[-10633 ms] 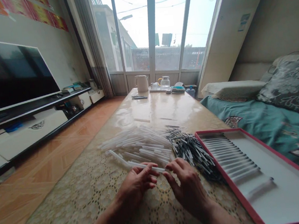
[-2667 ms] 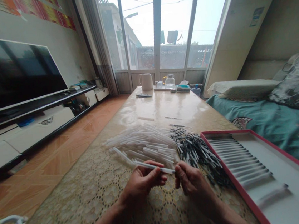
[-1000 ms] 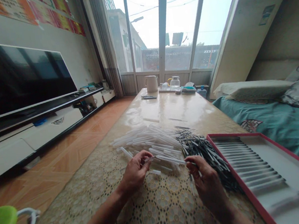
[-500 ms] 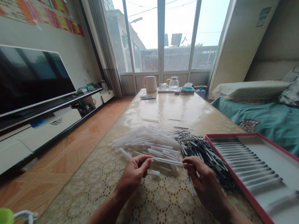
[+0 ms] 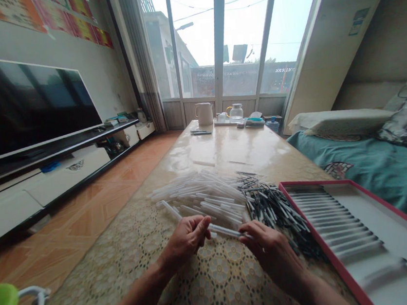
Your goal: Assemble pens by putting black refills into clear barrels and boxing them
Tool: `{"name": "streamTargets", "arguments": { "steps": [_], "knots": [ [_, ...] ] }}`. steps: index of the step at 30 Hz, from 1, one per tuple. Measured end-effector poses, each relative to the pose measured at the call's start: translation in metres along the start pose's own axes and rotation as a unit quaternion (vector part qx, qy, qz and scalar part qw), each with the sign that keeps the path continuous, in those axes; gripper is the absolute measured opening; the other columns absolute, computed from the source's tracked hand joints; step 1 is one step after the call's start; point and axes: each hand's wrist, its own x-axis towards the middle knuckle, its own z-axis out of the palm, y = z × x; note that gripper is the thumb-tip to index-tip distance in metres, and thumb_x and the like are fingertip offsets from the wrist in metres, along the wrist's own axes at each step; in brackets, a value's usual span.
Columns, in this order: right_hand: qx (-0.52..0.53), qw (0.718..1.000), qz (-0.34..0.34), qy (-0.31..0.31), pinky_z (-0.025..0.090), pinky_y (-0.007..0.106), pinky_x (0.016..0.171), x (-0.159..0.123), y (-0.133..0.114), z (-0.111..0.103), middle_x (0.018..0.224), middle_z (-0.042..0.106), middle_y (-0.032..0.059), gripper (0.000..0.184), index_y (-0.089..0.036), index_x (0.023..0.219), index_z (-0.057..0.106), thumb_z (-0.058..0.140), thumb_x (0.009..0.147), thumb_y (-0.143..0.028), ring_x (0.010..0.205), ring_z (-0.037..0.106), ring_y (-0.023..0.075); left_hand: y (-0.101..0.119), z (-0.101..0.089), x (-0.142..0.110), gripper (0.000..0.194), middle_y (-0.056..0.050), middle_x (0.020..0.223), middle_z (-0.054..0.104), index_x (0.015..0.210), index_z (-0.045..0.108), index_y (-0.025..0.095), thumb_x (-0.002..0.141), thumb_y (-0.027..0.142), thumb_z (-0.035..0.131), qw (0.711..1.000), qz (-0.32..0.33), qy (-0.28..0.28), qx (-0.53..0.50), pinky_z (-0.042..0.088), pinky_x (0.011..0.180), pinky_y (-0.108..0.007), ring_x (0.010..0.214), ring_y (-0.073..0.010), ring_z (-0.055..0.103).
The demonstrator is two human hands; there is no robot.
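tube: spans between the hands, long axis crosswise, right end slightly nearer the body | left hand: pinching left end | right hand: pinching right end, nearer dark rods and box, both rightward | tube pile: just beyond grip

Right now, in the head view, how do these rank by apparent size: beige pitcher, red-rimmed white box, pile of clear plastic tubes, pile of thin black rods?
1. Red-rimmed white box, though cut off by the frame
2. Clear tube pile and black rod pile: too close to rank
3. Beige pitcher
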Motion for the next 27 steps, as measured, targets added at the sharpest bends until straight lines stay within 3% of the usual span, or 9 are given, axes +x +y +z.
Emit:
{"name": "streamTargets", "arguments": {
  "steps": [5,9,13,19,23,27],
  "knots": [
    [-0.116,0.991,-0.060,-0.027,0.026,0.023,0.050,-0.002,-0.006,0.000,0.069,0.057,-0.0010,0.016,-0.021,0.080,0.054,0.045,0.093,-0.026,0.055,0.051,0.0121,-0.008,0.016,-0.003,0.046,0.008,0.036,0.043,0.065,0.049,0.017,0.081,0.059,0.044,0.999,-0.019,-0.011,-0.035,0.017,0.029,-0.018,0.026,-0.0045,0.027],
    [-0.133,0.989,-0.069,-0.017,0.022,0.024,0.050,-0.004,-0.007,0.000,0.066,0.056,-0.0009,0.022,-0.020,0.076,0.051,0.040,0.095,-0.025,0.053,0.050,0.0118,-0.017,0.029,-0.004,0.044,0.007,0.035,0.046,0.068,0.047,0.018,0.082,0.060,0.042,0.998,0.002,-0.008,-0.065,0.018,0.028,-0.017,0.024,-0.0050,0.030],
    [-0.076,0.997,-0.020,-0.021,0.024,0.023,0.051,-0.006,-0.009,0.003,0.063,0.056,-0.0003,0.030,-0.019,0.073,0.050,0.034,0.096,-0.029,0.052,0.048,0.0110,-0.016,0.035,-0.007,0.043,0.009,0.033,0.042,0.067,0.045,0.019,0.083,0.059,0.042,0.998,0.027,0.021,-0.053,0.019,0.028,-0.016,0.024,-0.0042,0.028],
    [0.117,0.987,0.079,-0.074,0.031,0.022,0.058,-0.004,-0.020,-0.005,0.062,0.053,-0.0007,0.038,-0.017,0.069,0.054,0.036,0.094,-0.039,0.059,0.047,0.0110,-0.002,0.033,-0.016,0.040,0.009,0.036,0.043,0.068,0.043,0.020,0.084,0.056,0.043,0.999,0.038,0.011,-0.036,0.019,0.027,-0.014,0.024,-0.0037,0.028],
    [0.284,0.940,0.143,-0.126,0.027,0.020,0.049,0.001,-0.019,-0.009,0.053,0.039,-0.0042,0.047,-0.014,0.065,0.058,0.042,0.088,-0.052,0.052,0.037,0.0082,0.004,0.032,-0.020,0.039,0.008,0.037,0.045,0.068,0.043,0.019,0.085,0.055,0.043,0.999,0.049,-0.002,-0.021,0.019,0.027,-0.014,0.024,-0.0030,0.028],
    [0.449,0.843,0.222,-0.197,0.014,0.019,0.038,0.003,-0.014,-0.006,0.043,0.027,-0.0098,0.054,-0.013,0.065,0.059,0.050,0.078,-0.065,0.038,0.020,0.0039,0.006,0.030,-0.022,0.038,0.008,0.039,0.047,0.068,0.043,0.019,0.086,0.052,0.042,0.998,0.064,-0.020,0.003,0.020,0.028,-0.013,0.025,-0.0032,0.031]
  ]
}}
